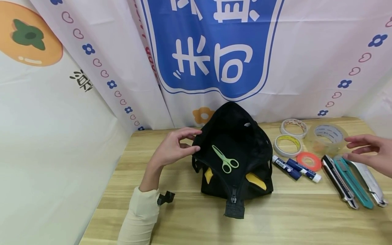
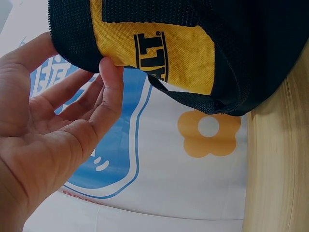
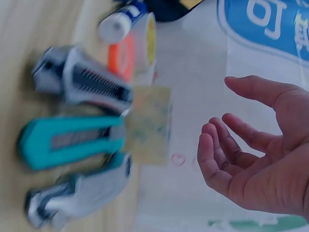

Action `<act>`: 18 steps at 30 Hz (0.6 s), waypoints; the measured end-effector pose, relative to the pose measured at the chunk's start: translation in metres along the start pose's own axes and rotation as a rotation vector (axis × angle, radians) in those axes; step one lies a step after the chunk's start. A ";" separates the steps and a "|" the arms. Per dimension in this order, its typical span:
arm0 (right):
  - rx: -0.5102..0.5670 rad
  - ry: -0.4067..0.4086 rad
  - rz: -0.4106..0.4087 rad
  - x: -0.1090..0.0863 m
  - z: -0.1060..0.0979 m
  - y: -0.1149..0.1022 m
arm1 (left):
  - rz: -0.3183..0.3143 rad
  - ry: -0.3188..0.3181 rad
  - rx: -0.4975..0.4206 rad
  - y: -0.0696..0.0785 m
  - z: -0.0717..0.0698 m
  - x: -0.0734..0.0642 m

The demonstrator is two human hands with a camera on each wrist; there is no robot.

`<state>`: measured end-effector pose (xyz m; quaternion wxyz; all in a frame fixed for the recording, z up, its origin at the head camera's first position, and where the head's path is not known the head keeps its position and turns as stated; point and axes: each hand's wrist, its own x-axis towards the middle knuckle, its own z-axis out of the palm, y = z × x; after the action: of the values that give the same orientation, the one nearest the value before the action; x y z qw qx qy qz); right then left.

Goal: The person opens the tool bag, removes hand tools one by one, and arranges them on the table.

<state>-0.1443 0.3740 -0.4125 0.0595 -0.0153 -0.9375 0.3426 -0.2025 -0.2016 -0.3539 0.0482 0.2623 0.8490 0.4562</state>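
A black and yellow tool bag stands unzipped on the table, its mouth facing up. Green-handled scissors lie at its opening, over the black fabric. My left hand pinches the left rim of the bag between thumb and fingers; the left wrist view shows the hand at the zippered edge beside a yellow panel. My right hand is held over the right side with loosely bent fingers and nothing in them. Nearest to it are a clear tape roll and a teal utility knife.
Beside the teal knife lie a black-and-silver knife and a silver knife. Two glue sticks, an orange tape roll and two whitish tape rolls sit right of the bag. A printed cloth hangs behind the table.
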 end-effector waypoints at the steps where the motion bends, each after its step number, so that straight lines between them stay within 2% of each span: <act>1: -0.026 -0.020 -0.012 0.001 0.000 -0.008 | -0.002 -0.001 0.000 0.000 0.000 0.000; 3: -0.063 -0.064 -0.023 0.002 0.000 -0.022 | -0.004 0.000 0.001 -0.001 0.000 0.000; 9: -0.051 -0.179 -0.022 0.010 0.000 -0.054 | -0.005 -0.002 -0.002 0.001 0.000 0.000; 14: -0.056 -0.187 -0.105 0.018 0.003 -0.078 | -0.002 0.002 -0.002 0.002 0.000 -0.001; 18: -0.020 -0.175 -0.181 0.024 0.011 -0.097 | -0.006 0.003 0.000 0.002 0.000 0.000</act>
<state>-0.1681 0.2942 -0.3555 0.0077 0.0987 -0.9399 0.3267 -0.2016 -0.2010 -0.3526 0.0482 0.2590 0.8499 0.4564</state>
